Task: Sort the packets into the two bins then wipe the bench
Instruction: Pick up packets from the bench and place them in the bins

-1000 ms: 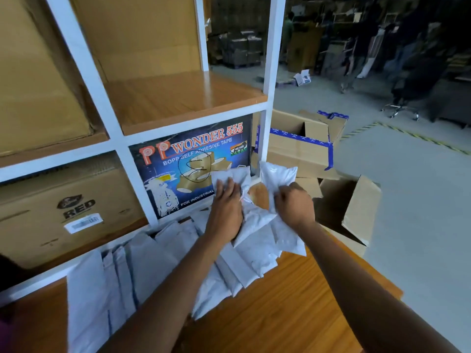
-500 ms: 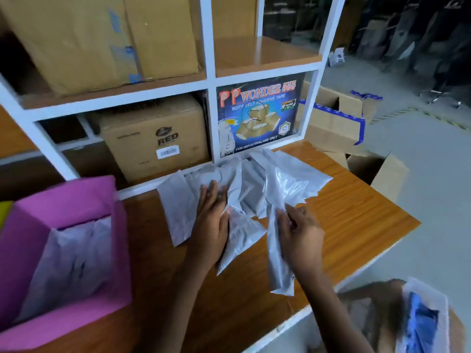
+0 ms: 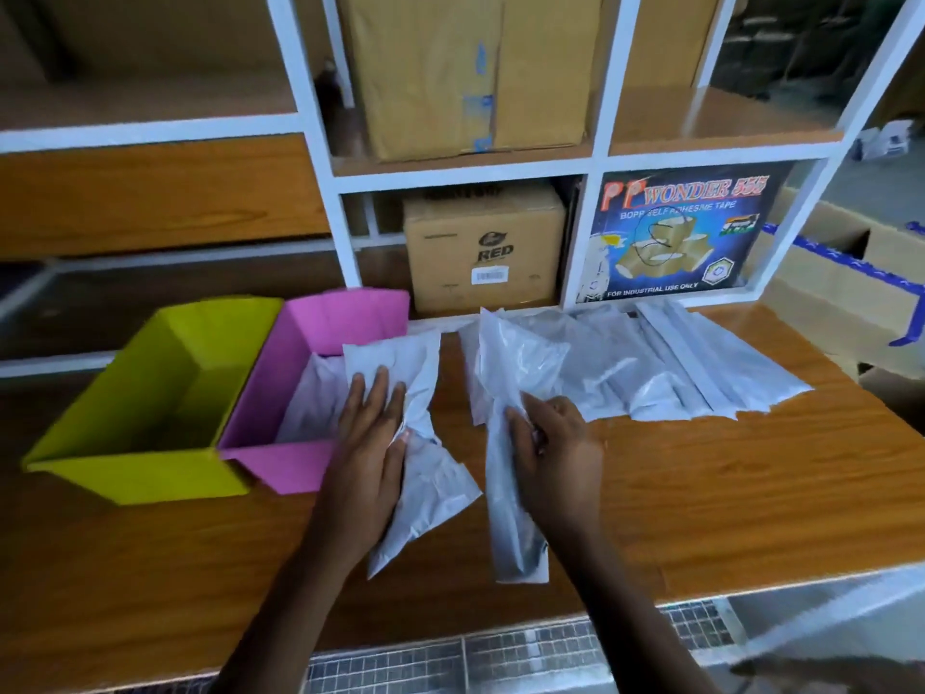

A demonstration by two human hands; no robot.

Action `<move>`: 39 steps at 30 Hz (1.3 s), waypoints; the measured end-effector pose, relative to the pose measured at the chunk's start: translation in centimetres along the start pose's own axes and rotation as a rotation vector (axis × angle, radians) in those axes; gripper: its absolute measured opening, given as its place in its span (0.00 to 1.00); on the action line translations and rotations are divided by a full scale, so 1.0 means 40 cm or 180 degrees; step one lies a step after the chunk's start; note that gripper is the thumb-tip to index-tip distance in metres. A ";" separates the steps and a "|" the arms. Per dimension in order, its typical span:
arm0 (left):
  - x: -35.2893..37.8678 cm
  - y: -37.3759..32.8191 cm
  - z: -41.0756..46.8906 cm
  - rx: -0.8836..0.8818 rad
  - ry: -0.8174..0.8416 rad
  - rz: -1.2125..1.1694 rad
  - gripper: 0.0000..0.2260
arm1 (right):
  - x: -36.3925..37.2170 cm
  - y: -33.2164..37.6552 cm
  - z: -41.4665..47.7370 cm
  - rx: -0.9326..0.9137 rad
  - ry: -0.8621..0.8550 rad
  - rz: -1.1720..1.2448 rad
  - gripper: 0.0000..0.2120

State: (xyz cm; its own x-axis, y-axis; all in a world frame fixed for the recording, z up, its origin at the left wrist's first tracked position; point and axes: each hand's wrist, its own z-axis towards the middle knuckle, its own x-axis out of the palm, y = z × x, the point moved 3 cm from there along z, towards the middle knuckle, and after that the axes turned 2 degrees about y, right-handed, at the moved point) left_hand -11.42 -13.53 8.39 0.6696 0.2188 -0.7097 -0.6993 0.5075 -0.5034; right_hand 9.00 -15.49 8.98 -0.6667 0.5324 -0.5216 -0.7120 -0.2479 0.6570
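My left hand (image 3: pixel 373 428) grips a crumpled white packet (image 3: pixel 420 473) held just right of the pink bin (image 3: pixel 280 463), its top edge over the bin's right wall. That bin holds at least one white packet (image 3: pixel 310 403). A yellow-green bin (image 3: pixel 150 393) stands to its left and looks empty. My right hand (image 3: pixel 555 443) is shut on a long grey-white packet (image 3: pixel 515 533) held upright above the wooden bench (image 3: pixel 701 493). Several more white packets (image 3: pixel 675 368) lie fanned out at the back right of the bench.
A white shelf frame (image 3: pixel 583 232) rises behind the bench, holding a RED cardboard box (image 3: pixel 483 247), a tape carton (image 3: pixel 675 232) and a taller box (image 3: pixel 470 72) above. Open cardboard boxes (image 3: pixel 851 273) stand on the floor to the right. A metal grille (image 3: pixel 500 653) runs below the bench's front edge.
The view swung left, bringing both bins into sight. My left hand carried its packet left to the pink bin's edge. My right hand lifted a long packet away from the pile.
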 end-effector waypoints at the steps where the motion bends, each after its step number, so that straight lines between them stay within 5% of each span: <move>1: -0.034 0.015 -0.014 -0.0033 -0.0017 0.0068 0.22 | 0.020 0.025 0.002 -0.0048 0.0038 0.0085 0.09; 5: -0.178 0.089 -0.058 -0.0055 -0.0135 0.0413 0.22 | 0.108 0.136 0.021 -0.0308 0.0187 0.0254 0.16; 20: -0.619 0.682 0.028 -0.0300 0.0061 0.0995 0.23 | 0.645 0.581 0.177 -0.1058 0.0711 -0.0031 0.10; 31: -0.498 0.943 0.173 0.0067 0.1416 0.1517 0.21 | 1.021 0.605 0.258 -0.0540 0.2143 -0.1636 0.12; 39: -0.409 0.991 0.179 -0.0419 0.2801 0.1980 0.24 | 1.116 0.543 0.250 -0.0326 0.2709 -0.1840 0.13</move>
State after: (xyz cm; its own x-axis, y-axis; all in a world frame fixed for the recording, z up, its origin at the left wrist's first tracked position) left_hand -48.30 8.96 3.58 -0.1888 -0.2941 -0.9370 -0.9108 0.4093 0.0550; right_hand -34.01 10.97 5.40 -0.1237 -0.1467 -0.9814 -0.9619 -0.2252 0.1549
